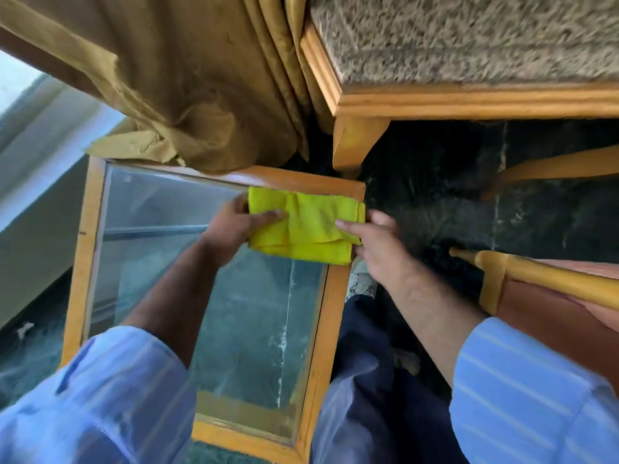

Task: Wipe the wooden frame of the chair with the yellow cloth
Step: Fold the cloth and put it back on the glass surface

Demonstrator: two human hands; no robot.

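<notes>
A folded yellow cloth [304,226] lies flat on the far right corner of a glass-topped side table [330,316] with a wooden rim. My left hand [234,227] pinches the cloth's left edge, thumb on top. The right edge is held by my right hand [371,242], fingers pressing on it. The chair [469,102] stands at the upper right, with a light wooden seat frame, a curved front leg [351,142] and speckled beige upholstery. Neither hand touches the chair.
A mustard curtain [187,95] hangs down onto the table's far edge. Another wooden armrest [549,279] juts in at the right. Dark marble floor [452,182] shows between the furniture. My legs in dark trousers [365,380] stand beside the table.
</notes>
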